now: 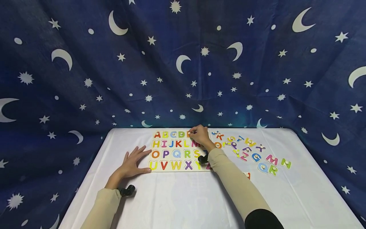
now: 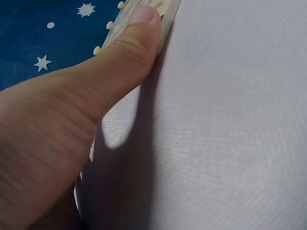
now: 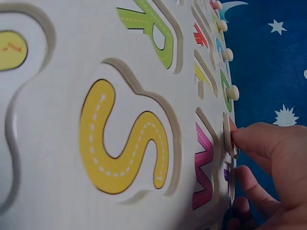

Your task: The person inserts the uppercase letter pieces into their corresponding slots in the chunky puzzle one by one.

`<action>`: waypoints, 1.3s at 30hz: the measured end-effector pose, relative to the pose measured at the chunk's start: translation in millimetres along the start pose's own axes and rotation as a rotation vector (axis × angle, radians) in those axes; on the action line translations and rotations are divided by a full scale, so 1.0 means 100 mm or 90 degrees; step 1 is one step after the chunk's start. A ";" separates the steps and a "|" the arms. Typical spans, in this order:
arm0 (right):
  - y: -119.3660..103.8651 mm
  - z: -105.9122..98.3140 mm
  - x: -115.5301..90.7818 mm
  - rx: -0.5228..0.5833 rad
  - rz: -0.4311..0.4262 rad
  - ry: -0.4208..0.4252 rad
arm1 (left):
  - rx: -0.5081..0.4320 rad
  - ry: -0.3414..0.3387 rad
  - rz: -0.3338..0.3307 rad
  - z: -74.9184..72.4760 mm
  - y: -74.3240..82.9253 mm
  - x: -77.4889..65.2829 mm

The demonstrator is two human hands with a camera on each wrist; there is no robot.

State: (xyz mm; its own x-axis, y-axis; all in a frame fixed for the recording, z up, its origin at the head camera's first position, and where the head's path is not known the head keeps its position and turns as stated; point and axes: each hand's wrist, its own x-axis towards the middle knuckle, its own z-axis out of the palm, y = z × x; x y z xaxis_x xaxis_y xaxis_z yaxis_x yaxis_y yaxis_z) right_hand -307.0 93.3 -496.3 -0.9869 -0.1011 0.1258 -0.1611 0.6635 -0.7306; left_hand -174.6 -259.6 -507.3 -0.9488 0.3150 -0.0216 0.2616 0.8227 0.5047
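Observation:
A wooden alphabet puzzle board [image 1: 175, 171] lies on the table, its rows of letter recesses facing up. My left hand [image 1: 130, 165] is spread at the board's left side, with the thumb [image 2: 139, 28] resting on the board's edge. At the top row, my right hand [image 1: 201, 136] pinches a red-orange letter piece [image 3: 231, 134] with thumb and forefinger, tilted over its recess just right of the D. The green D piece [image 1: 181, 134] sits beside it, its knob upright. Knobbed pieces also fill the row's left end, among them the red A [image 1: 157, 135].
Loose knobbed letters lie scattered right of the board, among them a pink M [image 1: 271, 159], a green N [image 1: 286, 163] and a blue G [image 1: 256, 157]. A red piece [image 1: 247, 175] is partly behind the right sleeve. A dark blue star-patterned cloth [image 1: 183, 82] hangs behind the table.

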 end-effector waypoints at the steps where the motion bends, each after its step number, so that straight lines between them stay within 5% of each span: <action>1: 0.00 0.00 0.00 -0.003 0.008 -0.002 | 0.000 0.000 0.000 0.00 0.00 0.00; 26: 0.02 0.05 -0.01 -0.025 0.060 0.002 | 0.000 -0.004 -0.001 0.02 0.02 -0.01; 39: 0.01 0.05 -0.02 -0.036 0.038 0.010 | 0.000 -0.008 -0.003 -0.01 0.03 0.01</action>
State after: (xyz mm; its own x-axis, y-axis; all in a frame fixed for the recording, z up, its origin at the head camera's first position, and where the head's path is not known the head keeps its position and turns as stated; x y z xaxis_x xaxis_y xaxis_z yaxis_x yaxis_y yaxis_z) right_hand -305.3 90.5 -500.9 -0.9945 -0.0487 0.0933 -0.1002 0.7087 -0.6984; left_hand -174.8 -256.9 -504.8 -0.9478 0.3168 -0.0350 0.2569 0.8241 0.5048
